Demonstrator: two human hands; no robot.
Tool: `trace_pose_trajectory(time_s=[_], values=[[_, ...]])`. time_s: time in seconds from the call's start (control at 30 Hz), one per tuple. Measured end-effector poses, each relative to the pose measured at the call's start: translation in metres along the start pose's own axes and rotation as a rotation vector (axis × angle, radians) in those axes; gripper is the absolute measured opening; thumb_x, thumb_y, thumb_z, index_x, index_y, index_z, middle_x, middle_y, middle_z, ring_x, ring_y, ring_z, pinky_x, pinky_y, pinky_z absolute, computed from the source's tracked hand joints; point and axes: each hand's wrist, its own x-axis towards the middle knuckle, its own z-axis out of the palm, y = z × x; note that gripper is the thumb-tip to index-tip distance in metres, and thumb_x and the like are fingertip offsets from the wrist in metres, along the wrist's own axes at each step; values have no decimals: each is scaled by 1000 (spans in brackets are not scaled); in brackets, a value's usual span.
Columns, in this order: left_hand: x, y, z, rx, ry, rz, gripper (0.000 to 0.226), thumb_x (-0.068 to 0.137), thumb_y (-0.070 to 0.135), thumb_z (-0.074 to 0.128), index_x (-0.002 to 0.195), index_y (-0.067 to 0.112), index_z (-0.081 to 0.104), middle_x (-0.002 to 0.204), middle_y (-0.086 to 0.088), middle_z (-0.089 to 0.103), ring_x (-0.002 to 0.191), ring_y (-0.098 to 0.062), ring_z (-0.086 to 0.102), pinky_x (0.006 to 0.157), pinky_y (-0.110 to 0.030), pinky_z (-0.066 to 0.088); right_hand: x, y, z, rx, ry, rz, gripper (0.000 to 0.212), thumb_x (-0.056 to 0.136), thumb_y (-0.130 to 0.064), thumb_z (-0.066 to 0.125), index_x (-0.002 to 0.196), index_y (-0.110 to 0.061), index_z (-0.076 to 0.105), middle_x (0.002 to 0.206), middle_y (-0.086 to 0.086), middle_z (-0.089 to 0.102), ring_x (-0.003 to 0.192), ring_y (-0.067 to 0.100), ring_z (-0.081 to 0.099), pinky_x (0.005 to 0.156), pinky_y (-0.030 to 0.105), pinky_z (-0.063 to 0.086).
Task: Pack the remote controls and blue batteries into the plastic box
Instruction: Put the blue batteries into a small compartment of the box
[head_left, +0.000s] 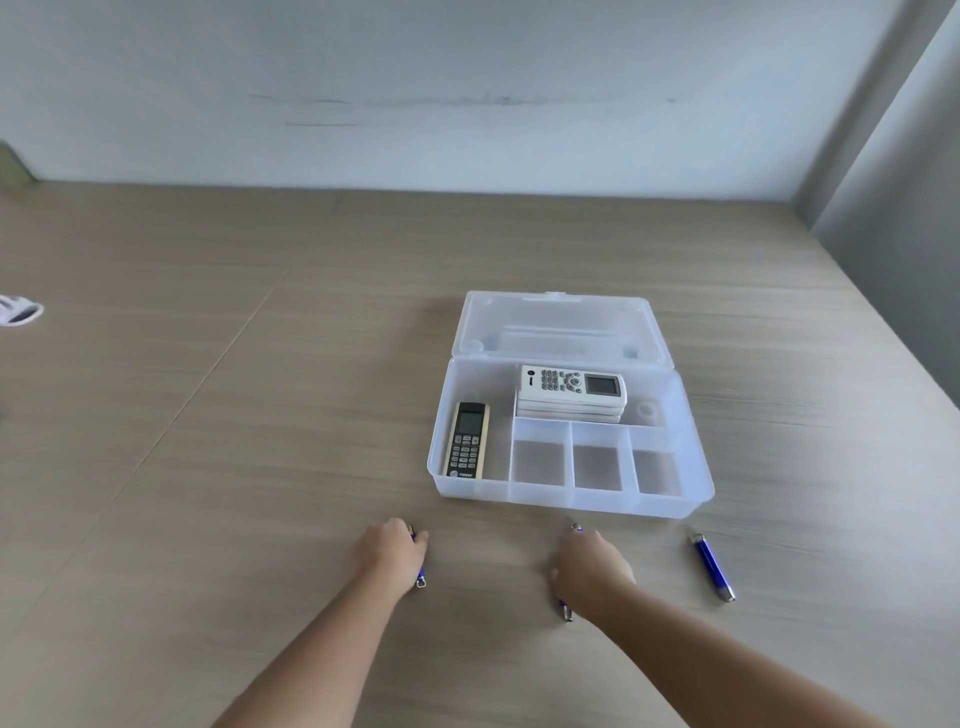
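right hand closed over blue battery | left hand gripping second battery | third battery loose on table | plastic box open, remotes inside

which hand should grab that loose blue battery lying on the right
Right. The right hand is nearer to the loose blue battery, which lies to its right in front of the box. The left hand is farther away on the other side, already over another one.
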Motion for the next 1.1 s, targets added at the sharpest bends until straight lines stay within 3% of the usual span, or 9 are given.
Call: trace_pose_trajectory(time_s=[0.13, 0.23, 0.33, 0.53, 0.67, 0.8, 0.9, 1.0, 1.1], values=[[0, -1, -16, -88, 68, 4, 28, 93, 29, 45, 80, 10, 60, 95, -11, 70, 89, -31, 65, 69, -29, 46, 2, 2, -8, 208, 69, -17, 29, 72, -13, 56, 51, -13, 36, 47, -2, 39, 41, 13, 39, 37, 18, 28], [6, 5, -52, -294, 262, 78, 31, 92, 28, 51, 67, 10, 47, 73, -12, 61, 67, -31, 52, 59, -31, 40, 4, -1, -34, 380, 149, -95, 40, 71, -17, 62, 48, -15, 29, 48, -1, 30, 41, 16, 25, 38, 19, 22], [9, 30, -92, -512, 386, 221, 33, 89, 25, 56, 68, 1, 48, 64, -12, 64, 54, -25, 52, 53, -32, 41, 2, 0, -67, 532, 222, -156, 37, 71, -13, 62, 48, -16, 34, 50, -1, 36, 47, 20, 33, 43, 20, 31], [-6, 121, -107, -646, 242, 499, 25, 83, 27, 69, 68, 13, 55, 66, -3, 67, 56, -16, 52, 55, -23, 44, 2, 38, -121, 649, 396, -154, 11, 73, -6, 59, 79, -15, 58, 61, -3, 54, 45, 16, 45, 38, 18, 40], [-23, 175, -79, -643, 38, 630, 17, 80, 25, 74, 78, 11, 65, 71, -3, 66, 72, -28, 67, 75, -39, 59, 17, 72, -132, 472, 455, -105, 19, 84, -6, 51, 98, -13, 61, 70, -1, 56, 51, 14, 47, 40, 19, 37], [-22, 200, -57, -627, -46, 649, 20, 78, 26, 75, 81, 8, 69, 70, 0, 64, 68, -20, 62, 78, -41, 58, 33, 96, -127, 330, 396, -77, 23, 90, -4, 40, 100, -7, 60, 84, 4, 58, 52, 9, 46, 39, 13, 35], [-16, 208, -49, -626, -94, 627, 15, 79, 24, 75, 80, 11, 68, 70, 2, 65, 71, -20, 64, 80, -39, 56, 45, 106, -124, 132, 307, -104, 27, 86, 4, 43, 103, -4, 61, 108, 12, 59, 76, 22, 57, 64, 26, 47], [-13, 211, -46, -636, -131, 619, 12, 79, 22, 76, 77, 14, 66, 72, -2, 67, 78, -27, 68, 83, -41, 56, 54, 105, -122, -166, 259, -110, 34, 79, 7, 46, 105, -10, 59, 105, 7, 68, 95, 26, 63, 77, 30, 37], [-10, 212, -45, -660, -147, 601, 12, 78, 21, 78, 79, 13, 68, 77, -5, 70, 85, -31, 71, 84, -41, 58, 63, 97, -121, -358, 282, -127, 29, 73, 8, 49, 91, -15, 48, 95, 7, 72, 89, 27, 60, 82, 33, 29]])
